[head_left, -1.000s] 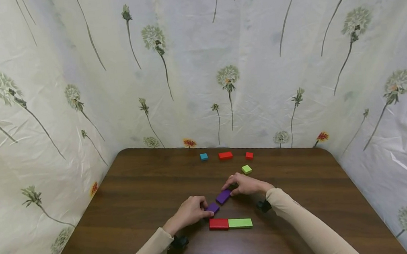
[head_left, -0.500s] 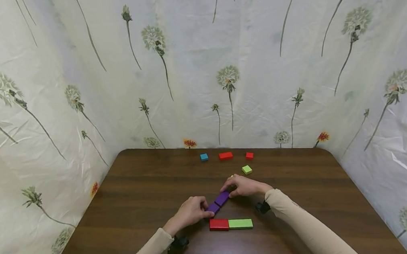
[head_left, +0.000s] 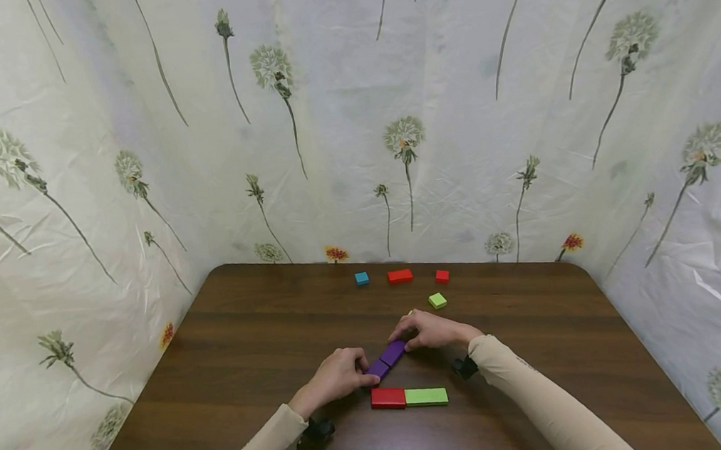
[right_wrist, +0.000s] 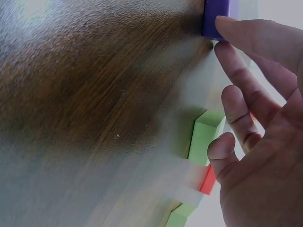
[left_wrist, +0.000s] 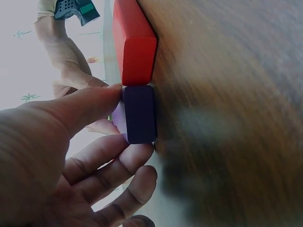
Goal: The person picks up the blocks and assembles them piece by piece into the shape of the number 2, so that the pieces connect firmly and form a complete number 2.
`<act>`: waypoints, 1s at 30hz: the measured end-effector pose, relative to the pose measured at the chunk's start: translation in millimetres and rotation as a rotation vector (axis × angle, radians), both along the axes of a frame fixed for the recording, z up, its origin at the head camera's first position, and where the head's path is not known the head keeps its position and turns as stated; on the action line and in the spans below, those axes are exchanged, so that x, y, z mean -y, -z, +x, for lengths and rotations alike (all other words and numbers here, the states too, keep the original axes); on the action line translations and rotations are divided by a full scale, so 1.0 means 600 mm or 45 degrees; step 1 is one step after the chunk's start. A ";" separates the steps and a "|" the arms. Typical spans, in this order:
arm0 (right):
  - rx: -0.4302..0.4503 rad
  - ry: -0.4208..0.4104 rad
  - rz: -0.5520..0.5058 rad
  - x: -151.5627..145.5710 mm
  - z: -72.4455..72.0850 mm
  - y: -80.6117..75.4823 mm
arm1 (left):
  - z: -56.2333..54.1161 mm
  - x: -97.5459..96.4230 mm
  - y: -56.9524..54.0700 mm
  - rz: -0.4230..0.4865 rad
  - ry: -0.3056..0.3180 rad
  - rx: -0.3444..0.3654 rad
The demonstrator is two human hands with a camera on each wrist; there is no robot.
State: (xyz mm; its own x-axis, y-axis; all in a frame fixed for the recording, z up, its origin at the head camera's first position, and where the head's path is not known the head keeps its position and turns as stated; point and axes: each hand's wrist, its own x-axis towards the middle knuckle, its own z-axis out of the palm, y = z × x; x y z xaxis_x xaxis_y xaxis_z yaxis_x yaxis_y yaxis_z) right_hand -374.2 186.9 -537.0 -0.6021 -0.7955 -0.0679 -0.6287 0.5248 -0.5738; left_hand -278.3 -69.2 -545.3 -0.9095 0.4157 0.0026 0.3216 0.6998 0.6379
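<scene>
Two purple blocks lie end to end in a slanting row on the table in the head view. My left hand (head_left: 335, 376) pinches the nearer purple block (head_left: 378, 371) between thumb and fingers; its end face shows in the left wrist view. The farther purple block (head_left: 393, 353) is held at its far end by my right hand (head_left: 434, 328), thumb on one side and fingers on the other. Just in front of this row, a red block (head_left: 388, 398) and a long green block (head_left: 426, 396) meet end to end.
Toward the back of the brown table (head_left: 265, 312) sit a blue block (head_left: 361, 278), a longer red block (head_left: 400, 276) and a small red block (head_left: 442, 276). A small green block (head_left: 437, 300) is beyond my right hand, which partly hides another yellow-green piece. Flowered cloth (head_left: 341, 148) hangs behind.
My right hand has drawn the farther purple block down and left, closing the gap to the nearer one. The left hand has stayed in place.
</scene>
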 end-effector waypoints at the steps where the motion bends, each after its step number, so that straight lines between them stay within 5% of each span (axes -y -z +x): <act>1: 0.003 0.000 -0.001 0.000 0.000 0.000 | 0.000 0.000 -0.001 -0.001 0.000 -0.001; 30: 0.014 0.041 -0.002 0.000 0.003 0.004 | 0.000 0.000 -0.003 -0.010 -0.005 0.044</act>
